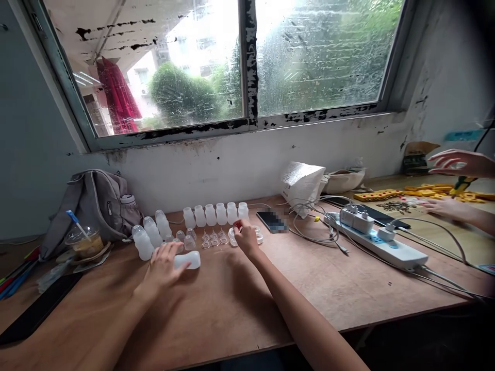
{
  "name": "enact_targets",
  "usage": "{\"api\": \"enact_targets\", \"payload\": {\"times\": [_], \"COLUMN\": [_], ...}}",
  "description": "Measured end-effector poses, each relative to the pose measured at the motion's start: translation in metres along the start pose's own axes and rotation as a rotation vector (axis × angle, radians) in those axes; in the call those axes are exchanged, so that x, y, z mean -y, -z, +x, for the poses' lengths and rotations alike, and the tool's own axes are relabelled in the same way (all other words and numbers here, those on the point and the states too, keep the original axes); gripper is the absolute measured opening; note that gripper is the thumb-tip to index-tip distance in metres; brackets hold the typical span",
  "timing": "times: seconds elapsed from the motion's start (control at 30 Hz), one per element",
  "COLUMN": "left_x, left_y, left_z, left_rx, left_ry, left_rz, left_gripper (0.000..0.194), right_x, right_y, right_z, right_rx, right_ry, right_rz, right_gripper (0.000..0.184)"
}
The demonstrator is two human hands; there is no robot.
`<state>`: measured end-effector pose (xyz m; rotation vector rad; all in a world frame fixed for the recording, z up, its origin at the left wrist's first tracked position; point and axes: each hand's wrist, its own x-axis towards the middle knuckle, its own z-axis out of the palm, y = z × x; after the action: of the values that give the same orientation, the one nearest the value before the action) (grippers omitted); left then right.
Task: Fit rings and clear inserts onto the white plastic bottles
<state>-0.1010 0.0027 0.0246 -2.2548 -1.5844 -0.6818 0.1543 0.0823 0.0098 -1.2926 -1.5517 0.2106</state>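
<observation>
On the brown tabletop, below the window, the person's two hands worked among frosted bottles and their small fittings. A lying bottle rested on its side, base turned to the right, its other end reaching in under the left hand. That hand had its fingers loosely spread, with the thumb along the near side of the bottle; whether they had closed on it or only lay over it, I cannot tell. The right hand was bunched to a pinch above the white rings, and its own fingers hid whatever might have been between them, so its grip cannot be told either. Just left of the rings stood the clear teats, then the clear domes near the left fingertips. Behind these a row of six bottles stood upright, and three standing bottles leaned in the view further left. Near the right hand lay a phone. The step in hand seemed, by judgement, to be picking out one white ring while the lying bottle was kept within reach. The next move called for a sure pinch on a single ring and a steadying hold on the bottle, clear of the teats.
</observation>
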Motion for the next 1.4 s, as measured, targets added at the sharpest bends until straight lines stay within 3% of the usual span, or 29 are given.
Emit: {"api": "enact_targets", "payload": {"times": [0.13, 0.23, 0.4, 0.57, 0.7, 0.8, 0.9, 1.0, 1.1, 1.17, 1.23, 1.33, 1.4], "left_x": [-0.001, -0.007, -0.015, -0.011, -0.006, -0.004, -0.003, -0.006, -0.010, -0.012, -0.012, -0.010, -0.011], "left_y": [-0.005, -0.007, -0.011, -0.003, 0.003, 0.003, 0.000, -0.003, -0.004, -0.003, -0.001, 0.000, 0.002], "left_z": [-0.025, -0.025, -0.017, -0.007, 0.008, 0.018, 0.024, 0.028, 0.031, 0.034, 0.040, 0.052, 0.059], "left_rx": [0.232, 0.279, 0.162, -0.019, -0.123, -0.144, -0.142, -0.152, -0.186, -0.231, -0.230, -0.107, -0.034], "left_ry": [-0.102, -0.127, -0.209, -0.437, -0.513, -0.525, -0.511, -0.513, -0.397, -0.224, -0.025, 0.212, 0.260], "left_rz": [-0.152, -0.291, -0.338, -0.144, 0.001, 0.032, 0.014, -0.027, -0.119, -0.236, -0.383, -0.560, -0.600], "left_gripper": [0.041, 0.043, 0.048, 0.027, 0.029, 0.030, 0.030, 0.030, 0.039, 0.049, 0.046, 0.029, 0.031], "right_x": [0.009, 0.014, 0.019, 0.031, 0.039, 0.043, 0.046, 0.048, 0.048, 0.047, 0.045, 0.041, 0.039], "right_y": [-0.003, -0.003, -0.003, -0.004, -0.004, 0.000, 0.004, 0.006, 0.004, 0.002, 0.000, -0.005, -0.008], "right_z": [-0.006, -0.010, -0.011, -0.018, -0.026, -0.028, -0.030, -0.031, -0.031, -0.030, -0.029, -0.028, -0.028], "right_rx": [0.061, 0.097, 0.191, 0.519, 0.688, 0.852, 1.000, 1.008, 0.882, 0.763, 0.665, 0.589, 0.568], "right_ry": [0.028, 0.048, 0.040, -0.185, -0.259, -0.277, -0.256, -0.220, -0.234, -0.242, -0.205, -0.119, -0.084], "right_rz": [-0.029, -0.029, 0.097, 0.443, 0.679, 0.774, 0.781, 0.729, 0.640, 0.564, 0.490, 0.426, 0.405], "right_gripper": [0.013, 0.012, 0.007, 0.006, 0.015, 0.014, 0.027, 0.031, 0.036, 0.041, 0.043, 0.044, 0.046]}}
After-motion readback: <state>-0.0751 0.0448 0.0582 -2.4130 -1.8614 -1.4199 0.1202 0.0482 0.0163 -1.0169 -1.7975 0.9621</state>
